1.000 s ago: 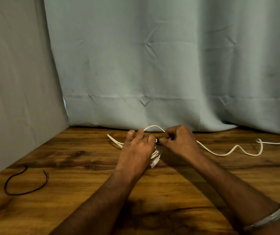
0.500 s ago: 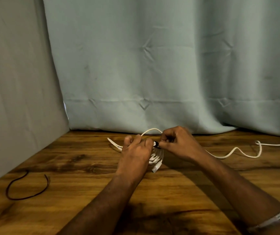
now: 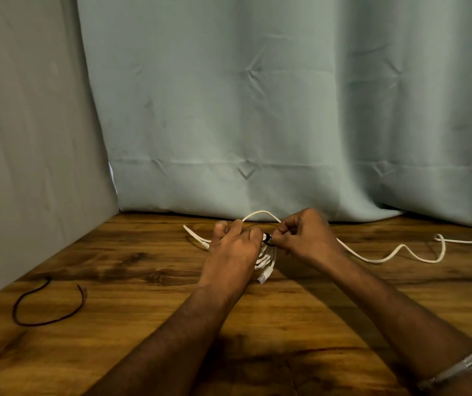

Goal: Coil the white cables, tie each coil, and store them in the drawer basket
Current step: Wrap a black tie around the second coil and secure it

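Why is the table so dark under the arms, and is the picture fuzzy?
Head view: the arms cast soft shadows on the brown wooden table; the left hand and right hand look slightly soft, the thin white cable fairly crisp; no glare.

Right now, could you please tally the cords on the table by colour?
White cables: 2, a coil gripped by the left hand, and a loose one trailing right.
Dark ties: 2, one on the table, one pinched by the right hand.
Total: 4

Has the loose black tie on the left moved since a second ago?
No. The black tie lies in the same open curl beside the left wall; only the camera view drifted.
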`<action>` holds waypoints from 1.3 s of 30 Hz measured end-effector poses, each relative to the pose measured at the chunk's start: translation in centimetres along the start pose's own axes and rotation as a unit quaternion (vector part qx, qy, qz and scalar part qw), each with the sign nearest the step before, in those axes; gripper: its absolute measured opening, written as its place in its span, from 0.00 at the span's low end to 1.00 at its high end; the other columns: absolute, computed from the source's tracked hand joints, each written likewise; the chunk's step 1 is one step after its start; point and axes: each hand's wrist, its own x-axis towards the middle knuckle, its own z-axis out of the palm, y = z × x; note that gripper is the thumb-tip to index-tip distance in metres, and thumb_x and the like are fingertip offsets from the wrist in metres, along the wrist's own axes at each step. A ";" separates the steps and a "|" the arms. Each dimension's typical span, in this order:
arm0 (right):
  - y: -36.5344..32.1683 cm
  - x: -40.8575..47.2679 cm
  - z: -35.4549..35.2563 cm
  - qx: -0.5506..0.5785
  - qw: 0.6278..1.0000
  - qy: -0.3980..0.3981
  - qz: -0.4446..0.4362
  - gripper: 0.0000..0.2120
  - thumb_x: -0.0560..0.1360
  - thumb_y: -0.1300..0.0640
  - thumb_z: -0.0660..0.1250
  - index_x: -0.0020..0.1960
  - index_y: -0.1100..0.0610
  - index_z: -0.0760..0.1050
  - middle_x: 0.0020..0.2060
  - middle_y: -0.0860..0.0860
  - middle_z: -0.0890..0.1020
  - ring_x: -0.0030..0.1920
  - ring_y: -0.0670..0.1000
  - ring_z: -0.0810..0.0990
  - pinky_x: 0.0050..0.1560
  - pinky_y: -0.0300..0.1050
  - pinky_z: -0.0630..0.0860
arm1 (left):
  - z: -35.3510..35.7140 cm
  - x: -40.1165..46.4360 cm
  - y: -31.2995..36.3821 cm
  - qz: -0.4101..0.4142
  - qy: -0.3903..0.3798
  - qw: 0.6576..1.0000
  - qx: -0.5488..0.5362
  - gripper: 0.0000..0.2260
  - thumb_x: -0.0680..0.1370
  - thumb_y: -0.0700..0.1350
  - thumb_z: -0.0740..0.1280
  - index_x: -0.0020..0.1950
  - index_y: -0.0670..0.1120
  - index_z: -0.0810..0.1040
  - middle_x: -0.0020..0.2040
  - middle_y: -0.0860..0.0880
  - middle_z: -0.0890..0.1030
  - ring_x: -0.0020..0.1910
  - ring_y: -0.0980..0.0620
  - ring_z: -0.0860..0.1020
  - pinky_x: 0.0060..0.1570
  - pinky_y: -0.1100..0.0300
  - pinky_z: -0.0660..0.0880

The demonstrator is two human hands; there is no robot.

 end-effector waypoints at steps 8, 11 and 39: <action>-0.3 0.0 0.5 -0.056 0.997 0.013 -0.056 0.04 0.74 0.59 0.75 0.41 0.55 0.87 0.30 0.49 0.85 0.32 0.46 0.83 0.36 0.44 0.78 | 0.5 -0.2 -0.2 -0.016 0.030 0.999 0.005 0.12 0.68 0.45 0.73 0.49 0.49 0.76 0.40 0.52 0.83 0.48 0.48 0.77 0.48 0.51 0.60; -0.6 0.0 1.2 0.078 0.997 0.013 0.013 0.06 0.75 0.62 0.75 0.40 0.55 0.85 0.31 0.52 0.86 0.32 0.51 0.86 0.37 0.49 0.84 | 0.3 0.0 -0.4 -0.046 0.029 0.998 0.019 0.13 0.67 0.41 0.73 0.49 0.49 0.76 0.40 0.51 0.83 0.48 0.47 0.77 0.48 0.50 0.60; -0.6 -0.1 0.2 -0.097 0.988 0.042 -0.109 0.04 0.70 0.57 0.74 0.37 0.55 0.86 0.27 0.52 0.80 0.31 0.51 0.81 0.33 0.43 0.71 | 0.0 -0.1 0.0 -0.027 0.033 0.999 -0.018 0.13 0.69 0.40 0.74 0.49 0.49 0.75 0.39 0.52 0.81 0.46 0.48 0.75 0.46 0.52 0.59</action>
